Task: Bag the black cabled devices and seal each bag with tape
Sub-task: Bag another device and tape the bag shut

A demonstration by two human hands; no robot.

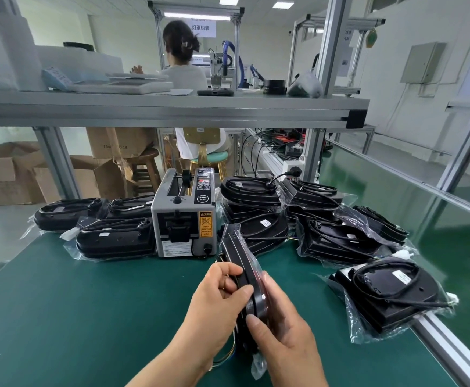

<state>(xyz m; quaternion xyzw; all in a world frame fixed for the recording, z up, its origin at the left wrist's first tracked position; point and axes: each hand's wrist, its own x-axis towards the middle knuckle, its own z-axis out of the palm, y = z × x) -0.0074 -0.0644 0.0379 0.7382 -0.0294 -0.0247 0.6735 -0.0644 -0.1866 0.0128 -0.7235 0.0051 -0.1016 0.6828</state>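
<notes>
Left hand (217, 300) and right hand (281, 328) grip one black cabled device in clear plastic bag (243, 261), edge-up; three bagged devices (116, 241) lie left of one grey tape dispenser (183, 219).

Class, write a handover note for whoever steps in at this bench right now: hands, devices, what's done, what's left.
Left hand and right hand: both grip one bagged device, held on edge over the mat.
Dispenser stands just behind it.
Done: bagged devices lie in a left stack and a right pile beside the dispenser.
Left: probably tape this bag shut; no tape shows on it.
</notes>
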